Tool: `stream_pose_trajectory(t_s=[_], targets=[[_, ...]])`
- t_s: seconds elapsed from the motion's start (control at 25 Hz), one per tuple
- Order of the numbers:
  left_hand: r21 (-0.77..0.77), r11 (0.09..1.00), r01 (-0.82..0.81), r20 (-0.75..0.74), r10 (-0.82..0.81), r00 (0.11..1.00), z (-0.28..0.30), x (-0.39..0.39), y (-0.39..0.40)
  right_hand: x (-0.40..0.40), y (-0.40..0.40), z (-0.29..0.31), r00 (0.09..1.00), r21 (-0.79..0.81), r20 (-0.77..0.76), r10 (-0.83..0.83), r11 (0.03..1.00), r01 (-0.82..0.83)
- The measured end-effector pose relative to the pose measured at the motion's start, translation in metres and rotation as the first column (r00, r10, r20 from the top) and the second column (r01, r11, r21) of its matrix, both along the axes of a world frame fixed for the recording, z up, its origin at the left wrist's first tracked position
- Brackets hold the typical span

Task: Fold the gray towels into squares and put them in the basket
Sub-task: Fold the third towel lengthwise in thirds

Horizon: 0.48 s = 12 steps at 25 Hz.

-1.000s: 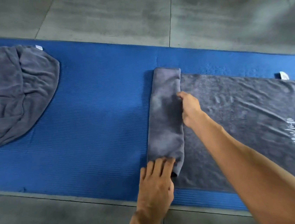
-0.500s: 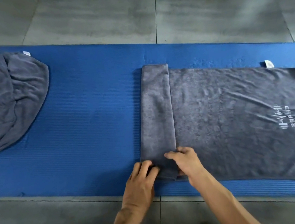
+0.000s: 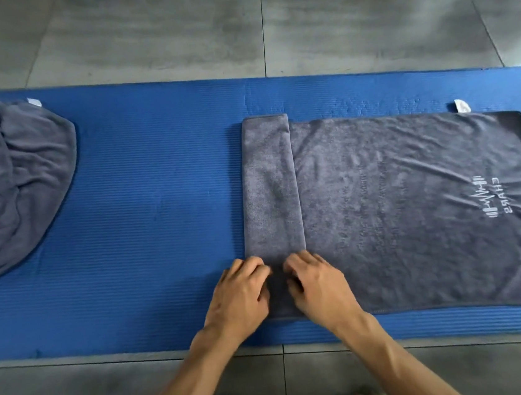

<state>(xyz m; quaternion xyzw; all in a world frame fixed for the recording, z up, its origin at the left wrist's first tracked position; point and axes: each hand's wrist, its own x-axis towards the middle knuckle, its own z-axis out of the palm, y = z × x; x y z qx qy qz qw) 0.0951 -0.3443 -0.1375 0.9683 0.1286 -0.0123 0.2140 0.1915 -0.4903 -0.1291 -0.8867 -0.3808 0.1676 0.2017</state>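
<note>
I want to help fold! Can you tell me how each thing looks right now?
Flat towel: spread on the mat, left end folded over into a narrow strip.
Other towel: crumpled heap, not folded.
Mat: lying flat on the floor.
Left hand: fingers curled on the strip's near end.
Right hand: fingers curled on the same end, beside the left.
</note>
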Motion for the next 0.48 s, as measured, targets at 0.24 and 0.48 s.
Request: stream_pose_trajectory(t_s=[0.24, 0.48], targets=[[0.087, 0.996, -0.015, 0.020, 0.013, 1.000, -0.006, 0.029, 0.013, 0.005, -0.006, -0.007, 0.998, -0.030, 0.061, 0.029, 0.999, -0.028], [0.051, 0.998, -0.044, -0.017, 0.045, 0.999, -0.006, 0.051, 0.017, 0.061, 0.049, -0.013, 0.976, 0.149, 0.213, -0.053, 0.989, 0.021]])
